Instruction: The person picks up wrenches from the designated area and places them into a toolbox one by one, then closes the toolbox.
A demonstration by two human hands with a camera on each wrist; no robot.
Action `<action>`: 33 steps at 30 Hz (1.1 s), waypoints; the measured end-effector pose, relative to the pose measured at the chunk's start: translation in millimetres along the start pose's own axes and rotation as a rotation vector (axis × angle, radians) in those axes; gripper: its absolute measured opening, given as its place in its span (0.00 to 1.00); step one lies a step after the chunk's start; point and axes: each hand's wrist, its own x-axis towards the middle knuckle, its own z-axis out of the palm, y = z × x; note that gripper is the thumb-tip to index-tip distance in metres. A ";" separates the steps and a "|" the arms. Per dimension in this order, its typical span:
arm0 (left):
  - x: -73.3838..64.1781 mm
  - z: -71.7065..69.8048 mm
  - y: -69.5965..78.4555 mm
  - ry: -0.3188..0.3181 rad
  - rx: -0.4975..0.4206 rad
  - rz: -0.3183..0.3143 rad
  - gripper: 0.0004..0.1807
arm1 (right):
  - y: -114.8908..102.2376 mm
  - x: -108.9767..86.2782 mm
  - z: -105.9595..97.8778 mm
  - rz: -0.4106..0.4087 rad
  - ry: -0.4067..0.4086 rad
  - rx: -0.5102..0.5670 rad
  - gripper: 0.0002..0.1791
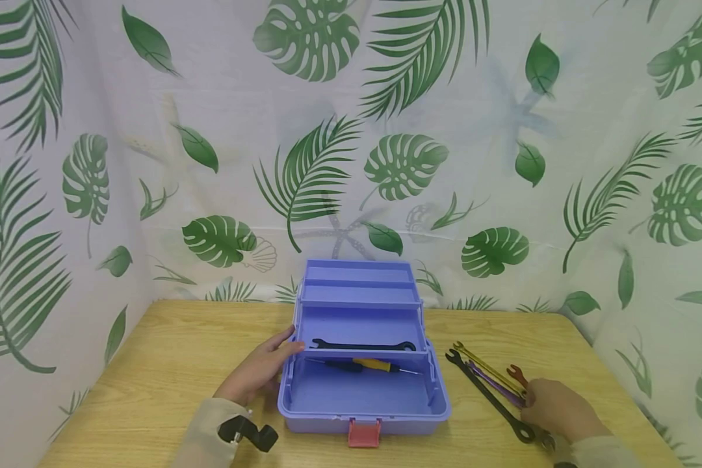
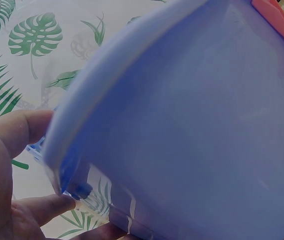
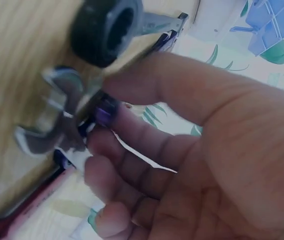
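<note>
A lavender toolbox (image 1: 364, 424) stands unfolded, its stepped trays raised at the back. My left hand (image 1: 260, 370) grips its left side, thumb at the edge; in the left wrist view the thumb (image 2: 24, 127) and fingers flank the box's corner. In the lowest tray lies a black combination wrench (image 1: 363, 346). Below it are a yellow-and-black screwdriver (image 1: 377, 364) and a dark-handled one (image 1: 348, 366). My right hand (image 1: 561, 409) bends over wrenches on the right; its thumb and fingertips pinch a purple wrench (image 3: 105, 111), near the open end of a silver wrench (image 3: 64, 117).
Beside the right hand lie a long black wrench (image 1: 494, 398), a gold wrench (image 1: 485, 365) and a red wrench (image 1: 517, 374) on the wooden table (image 1: 181, 364). A pink latch (image 1: 364, 433) hangs at the toolbox front. Leaf-printed cloth (image 1: 339, 214) walls the table's back and sides.
</note>
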 end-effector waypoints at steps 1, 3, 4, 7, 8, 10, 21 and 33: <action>0.2 0.0 -0.3 -0.001 -0.001 0.002 0.42 | 0.7 -0.4 0.2 0.005 0.014 0.012 0.09; 0.6 -0.3 -0.9 -0.003 -0.006 0.005 0.42 | 1.7 -0.6 0.5 0.014 0.043 0.043 0.09; 1.0 -0.2 -1.0 -0.004 -0.007 0.005 0.42 | 2.2 -0.7 0.7 0.015 0.062 0.053 0.08; 1.3 0.3 -0.8 0.002 0.002 0.003 0.43 | 1.5 -0.1 0.7 0.016 0.116 0.077 0.06; 1.3 0.5 -0.7 0.005 0.008 0.002 0.43 | 0.8 0.7 0.8 0.013 0.137 0.078 0.05; 0.8 1.1 -0.1 0.012 0.021 0.000 0.43 | -0.6 2.4 1.0 0.004 0.189 0.064 0.05; -1.5 0.3 1.8 0.019 0.033 -0.003 0.43 | -17.3 8.8 5.5 -0.088 0.437 0.036 0.05; -0.7 -0.9 0.5 -0.016 -0.035 -0.014 0.44 | -30.6 25.1 9.3 -0.151 0.665 0.063 0.05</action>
